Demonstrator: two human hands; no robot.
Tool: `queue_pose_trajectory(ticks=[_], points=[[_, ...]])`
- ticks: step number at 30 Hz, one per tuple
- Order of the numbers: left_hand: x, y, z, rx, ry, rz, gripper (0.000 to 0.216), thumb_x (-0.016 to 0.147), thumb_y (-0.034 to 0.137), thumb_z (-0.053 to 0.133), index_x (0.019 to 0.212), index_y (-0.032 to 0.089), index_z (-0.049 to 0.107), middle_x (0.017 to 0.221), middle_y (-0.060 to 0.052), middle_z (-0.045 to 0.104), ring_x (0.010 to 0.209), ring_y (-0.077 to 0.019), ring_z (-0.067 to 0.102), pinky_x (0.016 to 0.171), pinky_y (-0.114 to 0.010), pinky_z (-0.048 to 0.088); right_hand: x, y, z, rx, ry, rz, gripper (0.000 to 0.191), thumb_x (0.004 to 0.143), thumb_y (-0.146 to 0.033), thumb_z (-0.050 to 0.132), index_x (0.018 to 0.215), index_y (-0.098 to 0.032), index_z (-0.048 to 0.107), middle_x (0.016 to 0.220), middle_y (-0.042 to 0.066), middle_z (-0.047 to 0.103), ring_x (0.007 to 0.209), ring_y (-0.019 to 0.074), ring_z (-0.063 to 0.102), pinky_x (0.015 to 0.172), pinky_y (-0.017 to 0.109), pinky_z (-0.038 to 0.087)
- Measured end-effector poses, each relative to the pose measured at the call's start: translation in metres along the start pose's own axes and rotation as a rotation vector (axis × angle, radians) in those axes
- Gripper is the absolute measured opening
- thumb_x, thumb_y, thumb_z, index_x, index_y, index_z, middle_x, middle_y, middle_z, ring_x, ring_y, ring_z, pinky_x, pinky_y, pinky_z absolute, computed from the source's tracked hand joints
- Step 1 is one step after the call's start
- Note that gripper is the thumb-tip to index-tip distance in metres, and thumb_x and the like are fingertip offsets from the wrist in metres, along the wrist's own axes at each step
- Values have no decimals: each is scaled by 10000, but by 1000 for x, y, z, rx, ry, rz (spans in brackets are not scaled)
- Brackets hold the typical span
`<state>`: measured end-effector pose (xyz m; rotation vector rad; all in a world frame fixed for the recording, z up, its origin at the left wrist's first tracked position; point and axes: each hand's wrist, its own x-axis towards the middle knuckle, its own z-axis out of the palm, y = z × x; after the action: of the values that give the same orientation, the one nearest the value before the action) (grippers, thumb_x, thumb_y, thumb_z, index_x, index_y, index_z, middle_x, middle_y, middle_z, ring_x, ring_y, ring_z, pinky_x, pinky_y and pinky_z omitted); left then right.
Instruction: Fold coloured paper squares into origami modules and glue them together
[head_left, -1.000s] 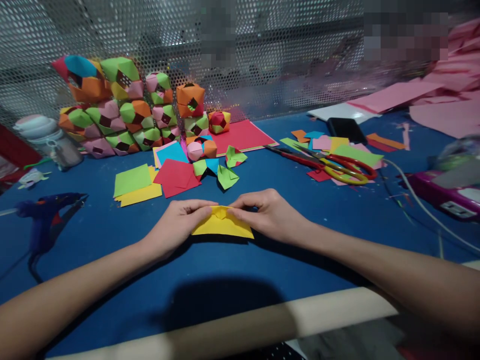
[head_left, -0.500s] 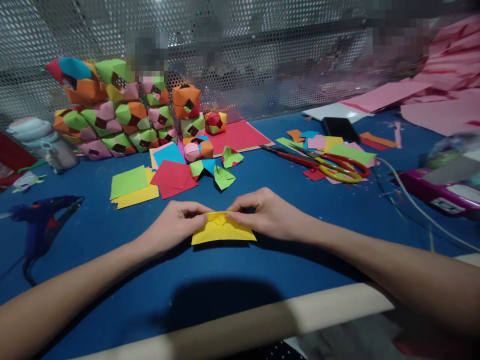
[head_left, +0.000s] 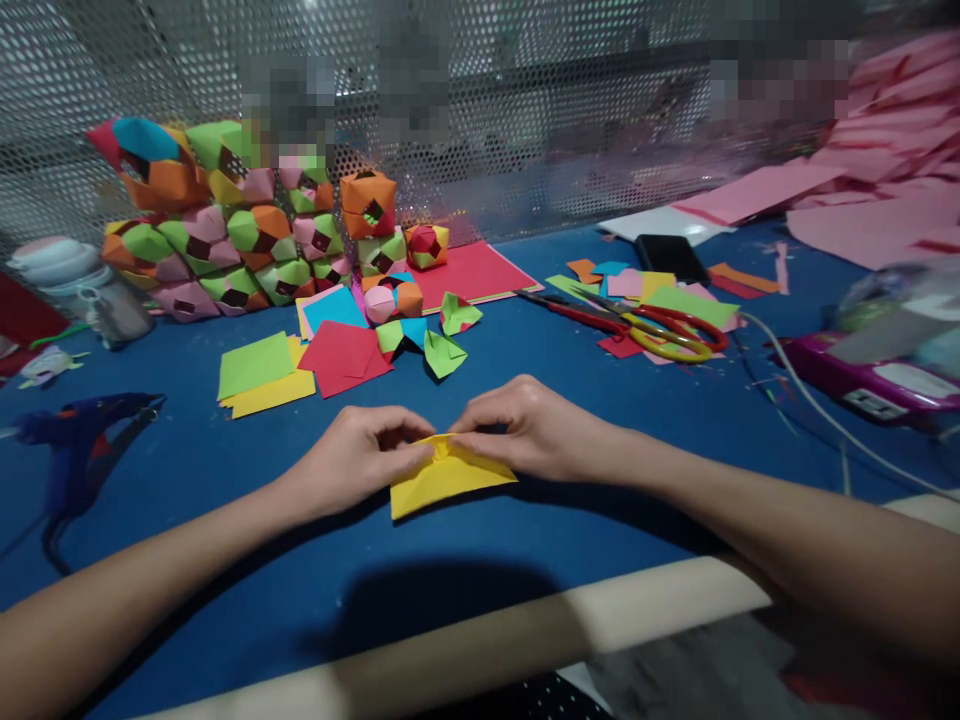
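Note:
A folded piece of yellow paper (head_left: 442, 485) is held between both hands, just over the blue table (head_left: 300, 610). My left hand (head_left: 367, 450) pinches its upper left part, thumb on the near face. My right hand (head_left: 521, 430) grips the upper right part the same way, with the two thumbs close together at the top crease. The fingertips behind the paper are hidden. Beyond the hands lie folded green paper units (head_left: 445, 353), a red paper sheet (head_left: 345, 358) and green and yellow squares (head_left: 255, 366).
Folded paper balls (head_left: 259, 232) stand stacked at the back left. A blue glue gun (head_left: 75, 440) lies at the left. Red-and-yellow-handled scissors (head_left: 667, 335) rest on paper scraps; a black phone (head_left: 671, 260) is behind them. A purple device (head_left: 862, 375) with a cable sits at right.
The yellow paper has tilted, its left lower corner dropping toward me. Both thumbs have shifted inward along its top edge, while the hands keep their hold.

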<state>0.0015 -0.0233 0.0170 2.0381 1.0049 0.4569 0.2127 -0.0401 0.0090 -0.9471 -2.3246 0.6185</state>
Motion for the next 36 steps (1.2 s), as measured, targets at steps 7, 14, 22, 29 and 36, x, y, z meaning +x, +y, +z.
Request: queue_pose_trajectory(ticks=[7,14,22,29,36], points=[[5,-7,11,118,90,96,197,802,258,553,787,137,708,641,-10,644,559,-91,485,499,-191,360,0,5,11,-81,52,-111,219,867,-186,512,791,-102,700,671,59,673,555,97,558,516,210,356],[0,-6,7,235,112,131,138,758,243,568,680,154,640,566,24,574,523,-86,450,488,-197,304,7,1,15,-238,47,-210,245,878,-202,479,764,-121,680,666,70,656,569,122,556,519,241,346],[7,-28,-11,23,510,71,165,720,263,576,607,167,504,565,35,485,531,-93,419,493,-218,294,51,-3,18,85,306,149,261,809,-328,566,990,-154,639,878,61,669,720,141,576,633,269,437],[12,-51,-21,-246,699,-38,171,638,197,617,574,167,461,559,47,466,532,-85,409,507,-223,311,82,8,48,294,338,278,340,760,-451,586,896,-140,569,837,47,608,717,140,548,635,277,442],[12,-58,-11,-423,691,-101,178,635,146,605,610,174,430,528,69,425,482,-66,389,465,-206,291,84,21,74,325,486,201,141,753,-302,550,764,-186,469,704,-11,524,613,116,489,570,259,413]])
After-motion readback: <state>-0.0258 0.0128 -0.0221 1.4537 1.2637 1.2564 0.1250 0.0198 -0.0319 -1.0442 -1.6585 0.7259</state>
